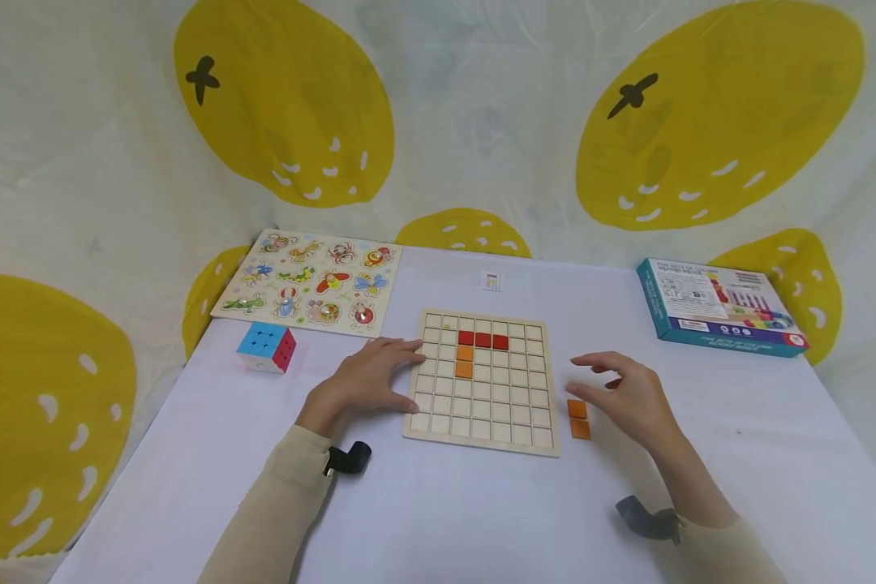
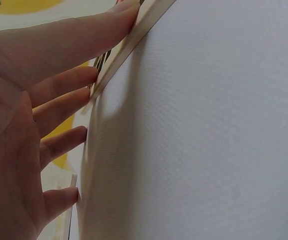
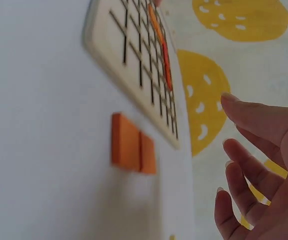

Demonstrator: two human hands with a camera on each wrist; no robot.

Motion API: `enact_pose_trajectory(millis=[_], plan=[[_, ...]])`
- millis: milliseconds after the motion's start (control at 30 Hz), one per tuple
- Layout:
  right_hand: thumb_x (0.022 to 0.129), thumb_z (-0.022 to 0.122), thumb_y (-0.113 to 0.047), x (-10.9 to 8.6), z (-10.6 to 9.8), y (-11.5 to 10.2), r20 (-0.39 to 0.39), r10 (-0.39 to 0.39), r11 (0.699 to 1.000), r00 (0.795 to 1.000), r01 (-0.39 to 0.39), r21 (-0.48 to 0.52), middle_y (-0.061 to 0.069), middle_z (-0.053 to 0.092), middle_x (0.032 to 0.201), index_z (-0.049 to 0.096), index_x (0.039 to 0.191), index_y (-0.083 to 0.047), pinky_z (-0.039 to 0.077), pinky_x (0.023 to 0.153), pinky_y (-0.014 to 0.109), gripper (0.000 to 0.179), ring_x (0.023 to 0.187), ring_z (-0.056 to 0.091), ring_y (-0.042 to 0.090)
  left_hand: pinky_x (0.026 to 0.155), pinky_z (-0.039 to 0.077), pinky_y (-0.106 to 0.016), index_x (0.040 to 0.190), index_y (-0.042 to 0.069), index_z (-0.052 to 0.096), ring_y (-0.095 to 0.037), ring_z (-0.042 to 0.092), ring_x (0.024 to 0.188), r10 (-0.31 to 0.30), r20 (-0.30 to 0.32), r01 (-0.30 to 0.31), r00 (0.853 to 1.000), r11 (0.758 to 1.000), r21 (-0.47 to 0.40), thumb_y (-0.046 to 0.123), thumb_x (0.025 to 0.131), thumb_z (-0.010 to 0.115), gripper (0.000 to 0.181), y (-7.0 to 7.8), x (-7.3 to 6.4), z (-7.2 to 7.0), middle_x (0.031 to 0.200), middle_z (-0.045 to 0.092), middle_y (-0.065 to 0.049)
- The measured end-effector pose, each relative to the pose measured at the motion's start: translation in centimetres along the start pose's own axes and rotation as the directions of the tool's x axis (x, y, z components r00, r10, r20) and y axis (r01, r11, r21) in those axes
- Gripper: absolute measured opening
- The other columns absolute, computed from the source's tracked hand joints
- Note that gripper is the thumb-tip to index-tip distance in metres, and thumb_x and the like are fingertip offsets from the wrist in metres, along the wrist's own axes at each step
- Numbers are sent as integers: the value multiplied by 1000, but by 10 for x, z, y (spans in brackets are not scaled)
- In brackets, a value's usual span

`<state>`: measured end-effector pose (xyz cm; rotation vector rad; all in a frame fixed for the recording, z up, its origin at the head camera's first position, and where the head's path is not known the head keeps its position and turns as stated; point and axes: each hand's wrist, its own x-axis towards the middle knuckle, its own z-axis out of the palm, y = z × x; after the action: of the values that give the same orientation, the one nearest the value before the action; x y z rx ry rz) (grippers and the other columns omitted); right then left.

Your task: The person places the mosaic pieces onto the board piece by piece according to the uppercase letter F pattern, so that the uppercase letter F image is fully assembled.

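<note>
A wooden grid board (image 1: 482,444) lies flat on the white table. Three red tiles (image 1: 484,340) sit in a row in its upper cells, and two orange tiles (image 1: 464,362) run down below the leftmost red one. At the board's left edge rests my left hand (image 1: 368,375), thumb and fingers spread; the left wrist view shows the fingertips (image 2: 86,131) by the edge. Two loose orange tiles (image 1: 579,419) lie one below the other, right of the board. Just above and beside them hovers my right hand (image 1: 631,397), thumb and fingers apart, with nothing held between them.
Behind on the left lies an insect puzzle board (image 1: 307,284), with a puzzle cube (image 1: 266,347) in front of it. A small printed card (image 1: 491,281) is behind the grid board. A teal-sided box (image 1: 723,308) lies at the back right. Patterned cloth (image 1: 482,122) hangs behind the table.
</note>
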<state>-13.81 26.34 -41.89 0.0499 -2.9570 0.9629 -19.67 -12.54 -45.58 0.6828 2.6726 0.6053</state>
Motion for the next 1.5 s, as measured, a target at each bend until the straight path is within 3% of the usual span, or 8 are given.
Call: enact_pose_trajectory(millis=[267, 467, 833, 1133, 1233, 1400, 1500], plan=[[87, 81, -33, -12, 3, 28, 131, 61, 998, 989, -58, -25, 15, 74, 124, 75, 122, -17, 51, 76, 18, 39, 113, 62, 31, 118, 41, -55, 146, 29, 56, -23, 32, 155, 3, -10, -3, 1000, 1000, 0, 50, 76, 85, 79, 0, -1, 0, 166, 38, 11], [87, 81, -20, -12, 10, 37, 203, 77, 997, 976, -72, -29, 14, 74, 125, 74, 124, -15, 51, 73, 13, 37, 108, 66, 29, 120, 39, -55, 146, 29, 56, -24, 32, 155, 2, -7, -2, 1000, 1000, -7, 50, 76, 85, 79, 0, -1, 0, 166, 38, 11], [90, 77, -16, -7, 18, 37, 160, 52, 999, 986, -50, -13, 14, 75, 121, 75, 120, -12, 50, 71, 13, 30, 101, 65, 23, 119, 40, -54, 146, 28, 57, -24, 32, 155, 10, -18, -10, 1000, 1000, 8, 51, 76, 85, 78, -1, 0, 2, 165, 39, 11], [88, 79, -15, -2, 24, 31, 115, 119, 993, 986, -119, -5, 16, 74, 121, 79, 111, -11, 48, 72, 6, 23, 109, 68, 31, 120, 39, -54, 146, 28, 57, -24, 32, 155, 11, -21, -11, 1000, 1000, 2, 50, 76, 85, 78, 1, -2, 0, 165, 39, 11], [86, 81, -16, -1, 24, 30, 134, 150, 989, 980, -149, -17, 17, 73, 124, 79, 112, -11, 51, 76, 10, 26, 112, 67, 32, 120, 39, -54, 146, 27, 57, -25, 33, 155, 16, -23, -16, 1000, 1000, 3, 50, 77, 85, 78, 1, -2, 0, 165, 39, 10], [86, 82, -15, 0, 24, 30, 142, 156, 988, 978, -152, -38, 17, 73, 124, 79, 111, -11, 60, 84, 29, 25, 110, 67, 31, 120, 39, -54, 146, 27, 57, -25, 33, 154, 21, -23, -21, 1000, 1000, 6, 50, 77, 85, 78, 0, -3, 0, 165, 39, 10], [88, 80, -18, 0, 23, 30, 152, 169, 986, 974, -166, -32, 17, 73, 123, 78, 112, -11, 59, 81, 24, 26, 110, 66, 31, 120, 39, -54, 146, 26, 57, -25, 33, 155, 22, -17, -22, 1000, 1000, -5, 50, 77, 85, 78, 0, -2, 0, 165, 39, 9]])
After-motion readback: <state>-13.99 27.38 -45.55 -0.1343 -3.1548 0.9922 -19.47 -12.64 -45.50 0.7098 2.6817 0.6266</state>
